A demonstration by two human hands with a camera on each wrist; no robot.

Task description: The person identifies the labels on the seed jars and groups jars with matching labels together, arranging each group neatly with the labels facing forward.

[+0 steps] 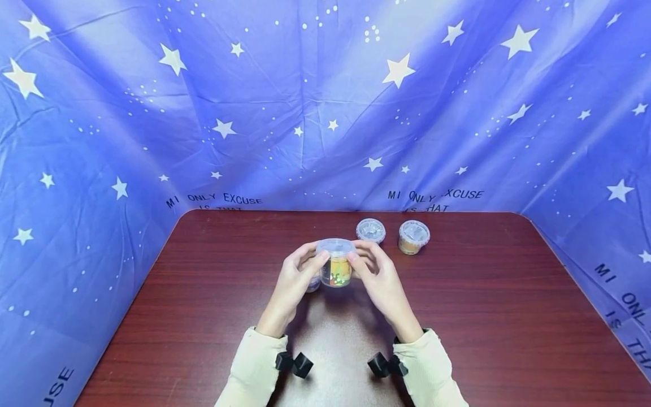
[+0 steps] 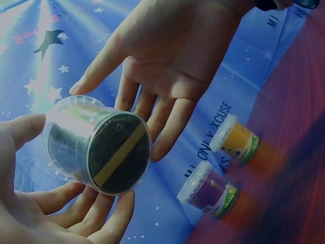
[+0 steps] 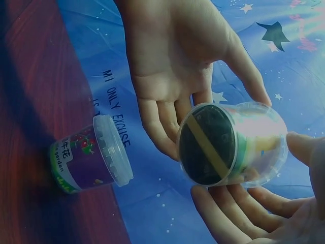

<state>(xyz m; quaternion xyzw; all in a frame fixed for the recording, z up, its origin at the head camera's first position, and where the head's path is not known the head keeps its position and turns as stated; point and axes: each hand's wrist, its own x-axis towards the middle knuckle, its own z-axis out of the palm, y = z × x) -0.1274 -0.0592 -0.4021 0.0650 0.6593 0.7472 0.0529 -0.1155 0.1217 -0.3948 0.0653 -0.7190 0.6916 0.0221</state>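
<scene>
Between both hands, raised over the table, is a small clear plastic tub with a lid [image 1: 337, 274] and a colourful label. Its dark bottom, crossed by a tan strip, faces the left wrist camera. My left hand [image 1: 294, 280] holds the tub's left side, thumb toward the front near the lid. On the opposite side my right hand [image 1: 380, 278] grips it in the same way, fingers behind. Partly hidden behind my left hand is another small tub [image 1: 312, 284], standing on the table.
Toward the back of the dark red wooden table [image 1: 203, 294] stand two more lidded tubs, one purple [image 2: 209, 189] and one yellow-orange [image 2: 236, 142]. A blue star-printed cloth [image 1: 305, 113] surrounds the table's back and sides.
</scene>
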